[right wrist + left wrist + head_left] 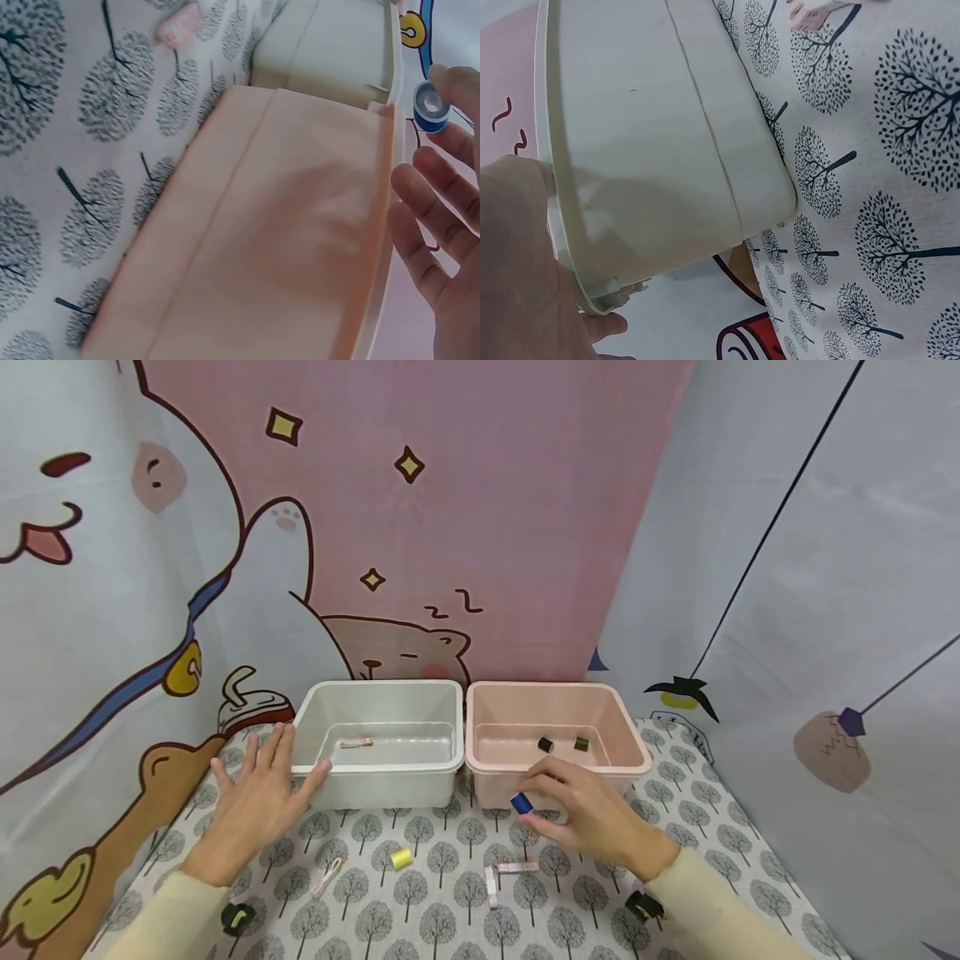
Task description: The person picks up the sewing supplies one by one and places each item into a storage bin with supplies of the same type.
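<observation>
On my feed the right hand (581, 810) has thumb and forefinger clamped on a blue spool (521, 803), the other fingers loosely bent and apart; I judge that the light fingertip pinch suits so small a piece and leaves it easy to let go. That hand is at the near side of the pink bin (495, 783), with the spool above rim height in the right wrist view, though I cannot tell whether it is over the opening. Just beyond its knuckles, inside that bin, lie a black spool (545, 744) and a dark green spool (581, 744), so like kinds seem grouped there. The left hand (258, 797) has its fingers straight and spread, resting at the near left corner of the white bin (375, 781), probably to steady it; it grips no small piece. Past its fingertips, to the right, a pinkish strip (356, 742) lies on that bin's floor. Nearer me, between the two hands, are a yellow spool (401, 858), a pale pink loop (327, 877) and two pale strips (507, 878), scattered on the tree-print cloth (438, 927) within reach. Below each wrist, beside the sleeves, sits a dark bundle (643, 906), too unclear for me to identify.
</observation>
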Available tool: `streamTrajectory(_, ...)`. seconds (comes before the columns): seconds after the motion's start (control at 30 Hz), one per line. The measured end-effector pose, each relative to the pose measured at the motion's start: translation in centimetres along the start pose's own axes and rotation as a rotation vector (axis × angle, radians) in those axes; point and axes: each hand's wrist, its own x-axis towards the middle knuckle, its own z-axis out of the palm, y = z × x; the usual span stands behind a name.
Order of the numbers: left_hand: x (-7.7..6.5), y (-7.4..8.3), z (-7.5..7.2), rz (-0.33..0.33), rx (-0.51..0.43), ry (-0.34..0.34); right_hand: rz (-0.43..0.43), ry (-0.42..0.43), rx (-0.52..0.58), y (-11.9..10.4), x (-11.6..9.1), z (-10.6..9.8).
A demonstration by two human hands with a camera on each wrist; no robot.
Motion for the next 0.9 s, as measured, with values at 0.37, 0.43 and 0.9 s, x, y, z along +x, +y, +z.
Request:
streamTrajectory(0.37, 0.0, -0.2, -0.2, -0.008, 0.001, -0.017, -0.035, 0.097, -0.035, 1.6, 2.6, -1.6)
streamTrajectory(0.43, -0.1, -0.1, -0.2, -0.01, 0.0, -0.019, -0.042, 0.103, 0.018, 2.0, 3.1, -1.9)
streamTrajectory(0.9, -0.2, 0.0, -0.4, -0.013, -0.007, -0.023, 0.008, 0.088, 0.047, 4.7, 5.7, -3.8)
